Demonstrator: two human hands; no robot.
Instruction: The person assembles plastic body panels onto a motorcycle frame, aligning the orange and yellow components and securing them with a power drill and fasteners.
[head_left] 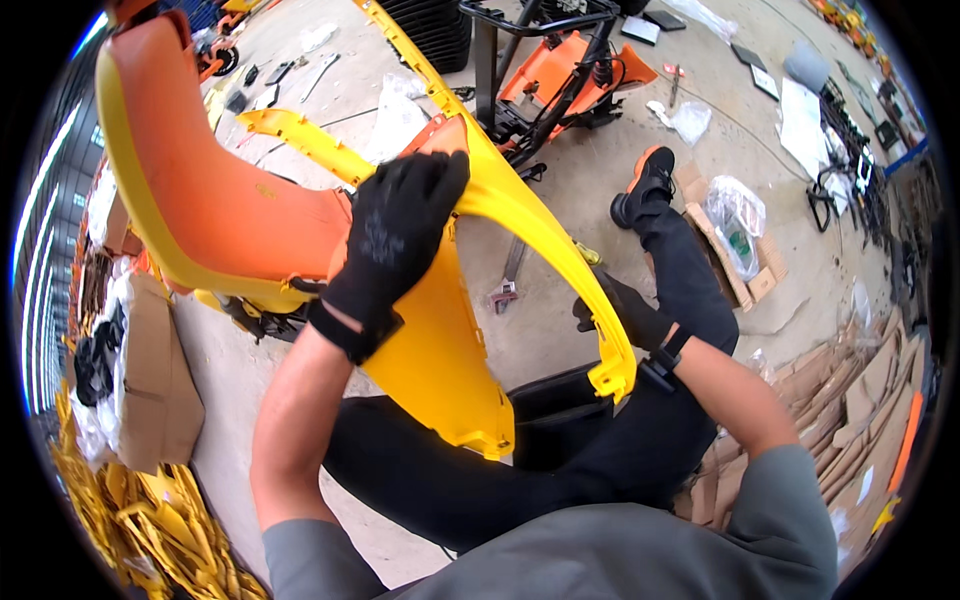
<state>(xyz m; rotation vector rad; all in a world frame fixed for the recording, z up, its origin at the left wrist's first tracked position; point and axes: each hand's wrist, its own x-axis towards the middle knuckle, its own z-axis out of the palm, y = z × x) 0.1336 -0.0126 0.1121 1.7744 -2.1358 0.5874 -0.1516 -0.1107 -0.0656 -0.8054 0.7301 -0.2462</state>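
Note:
A large curved yellow plastic body panel (420,350) lies across my lap, split into two long arms. My left hand (395,225), in a black glove, is closed over its upper part, beside an orange tip. My right hand (630,312), also gloved in black, is curled behind the panel's narrow right arm, which hides some of its fingers. A small yellow-green item (588,252) shows just above that hand; I cannot tell whether it is held. An orange and yellow seat-like shell (225,180) stands on the left, close to my left hand.
A wrench (505,290) lies on the floor beyond the panel. Ahead stands a black metal frame (490,90) with an orange part (545,85). An open carton (765,270) holding plastic bags is on the right, flattened cardboard (840,390) nearer. Yellow parts (180,530) are piled lower left.

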